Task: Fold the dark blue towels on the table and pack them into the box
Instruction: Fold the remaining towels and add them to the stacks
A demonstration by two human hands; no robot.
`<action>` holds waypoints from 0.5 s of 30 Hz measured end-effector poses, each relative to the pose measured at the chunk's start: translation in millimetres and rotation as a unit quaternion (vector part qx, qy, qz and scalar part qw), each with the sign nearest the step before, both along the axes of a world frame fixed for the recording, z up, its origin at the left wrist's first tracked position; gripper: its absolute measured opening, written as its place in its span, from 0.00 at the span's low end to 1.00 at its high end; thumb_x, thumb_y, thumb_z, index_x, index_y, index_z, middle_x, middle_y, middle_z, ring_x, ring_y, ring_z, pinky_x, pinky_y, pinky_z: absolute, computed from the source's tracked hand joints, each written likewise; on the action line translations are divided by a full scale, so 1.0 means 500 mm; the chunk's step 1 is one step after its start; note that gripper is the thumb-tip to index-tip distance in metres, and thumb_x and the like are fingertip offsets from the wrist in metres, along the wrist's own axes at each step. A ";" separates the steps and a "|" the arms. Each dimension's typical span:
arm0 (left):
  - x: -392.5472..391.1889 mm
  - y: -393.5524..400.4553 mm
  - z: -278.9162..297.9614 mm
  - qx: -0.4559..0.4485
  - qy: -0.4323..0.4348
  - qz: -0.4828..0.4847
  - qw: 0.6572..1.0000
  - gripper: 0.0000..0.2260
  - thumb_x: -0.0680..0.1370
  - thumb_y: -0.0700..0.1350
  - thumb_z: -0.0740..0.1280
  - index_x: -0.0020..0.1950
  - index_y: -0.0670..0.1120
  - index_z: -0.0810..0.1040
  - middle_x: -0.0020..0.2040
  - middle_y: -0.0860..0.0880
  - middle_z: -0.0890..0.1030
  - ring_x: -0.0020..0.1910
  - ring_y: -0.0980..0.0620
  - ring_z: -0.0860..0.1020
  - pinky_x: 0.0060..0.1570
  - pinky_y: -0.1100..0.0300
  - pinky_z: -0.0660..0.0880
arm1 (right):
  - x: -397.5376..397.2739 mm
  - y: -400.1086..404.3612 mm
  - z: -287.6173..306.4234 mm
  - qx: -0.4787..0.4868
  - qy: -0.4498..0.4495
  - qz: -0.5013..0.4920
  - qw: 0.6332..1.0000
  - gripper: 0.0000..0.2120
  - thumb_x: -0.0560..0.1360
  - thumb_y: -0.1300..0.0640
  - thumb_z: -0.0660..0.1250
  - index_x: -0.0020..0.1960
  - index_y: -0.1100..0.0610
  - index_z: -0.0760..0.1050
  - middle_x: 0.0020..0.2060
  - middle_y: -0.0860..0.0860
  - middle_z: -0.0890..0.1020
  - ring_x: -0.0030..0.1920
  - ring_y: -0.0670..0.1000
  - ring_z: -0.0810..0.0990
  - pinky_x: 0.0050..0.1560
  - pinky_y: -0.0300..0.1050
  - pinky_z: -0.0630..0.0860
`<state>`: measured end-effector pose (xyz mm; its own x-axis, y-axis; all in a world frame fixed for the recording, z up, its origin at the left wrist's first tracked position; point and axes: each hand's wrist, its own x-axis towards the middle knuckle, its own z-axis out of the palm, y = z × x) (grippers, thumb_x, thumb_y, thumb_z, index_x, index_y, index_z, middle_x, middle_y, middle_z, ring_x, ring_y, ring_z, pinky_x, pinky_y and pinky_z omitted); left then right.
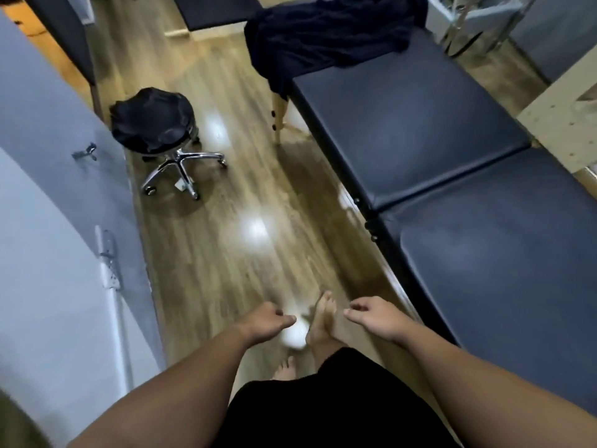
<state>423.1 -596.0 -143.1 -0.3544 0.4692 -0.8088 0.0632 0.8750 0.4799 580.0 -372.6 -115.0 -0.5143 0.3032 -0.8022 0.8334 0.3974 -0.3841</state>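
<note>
A heap of dark blue towels (332,33) lies crumpled on the far end of the long padded table (420,118), partly hanging over its left edge. More dark cloth (148,119) sits on a wheeled stool. My left hand (269,321) and my right hand (374,316) hang low over the wooden floor, far from the towels. Both hold nothing, with fingers loosely curled. No box can be made out for certain.
The wheeled stool (181,169) stands on the floor at the left, near a grey wall. A second dark table (213,8) is at the back. A pale wooden surface (562,124) sits to the right of the padded table. My bare feet are below my hands.
</note>
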 end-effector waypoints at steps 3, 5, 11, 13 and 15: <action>-0.055 0.001 -0.001 -0.012 -0.002 0.012 1.000 0.16 0.81 0.56 0.66 0.44 0.44 0.77 0.28 0.51 0.66 0.21 0.58 0.63 0.24 0.59 0.57 | -0.085 0.012 -0.020 -0.020 -0.002 0.038 0.999 0.22 0.77 0.39 0.67 0.64 0.51 0.80 0.59 0.48 0.82 0.62 0.51 0.79 0.63 0.44 0.73; -0.118 0.000 0.004 -0.024 0.006 0.028 0.999 0.16 0.82 0.57 0.65 0.48 0.45 0.80 0.33 0.49 0.70 0.26 0.56 0.66 0.25 0.59 0.59 | -0.156 0.034 -0.037 -0.029 -0.011 0.081 0.996 0.14 0.77 0.40 0.66 0.53 0.49 0.81 0.58 0.49 0.83 0.59 0.52 0.80 0.59 0.43 0.74; -0.308 0.021 0.049 -0.031 0.037 0.145 0.988 0.14 0.80 0.58 0.67 0.47 0.47 0.75 0.39 0.46 0.74 0.35 0.51 0.72 0.36 0.58 0.65 | -0.395 0.138 -0.038 -0.083 0.000 0.126 0.989 0.24 0.74 0.37 0.69 0.55 0.57 0.83 0.50 0.50 0.86 0.53 0.52 0.84 0.61 0.49 0.78; -0.369 0.037 0.059 -0.027 0.043 0.167 0.985 0.14 0.80 0.58 0.67 0.48 0.47 0.76 0.46 0.45 0.76 0.42 0.49 0.76 0.44 0.56 0.70 | -0.487 0.165 -0.042 -0.087 0.009 0.139 0.986 0.24 0.76 0.38 0.68 0.62 0.55 0.81 0.58 0.49 0.83 0.60 0.51 0.81 0.65 0.47 0.74; -0.426 0.052 0.061 -0.031 0.045 0.183 0.982 0.18 0.81 0.57 0.66 0.53 0.42 0.81 0.51 0.45 0.80 0.52 0.45 0.80 0.53 0.54 0.75 | -0.566 0.183 -0.046 -0.085 0.027 0.131 0.987 0.29 0.77 0.39 0.68 0.70 0.57 0.76 0.66 0.51 0.79 0.66 0.52 0.76 0.69 0.47 0.70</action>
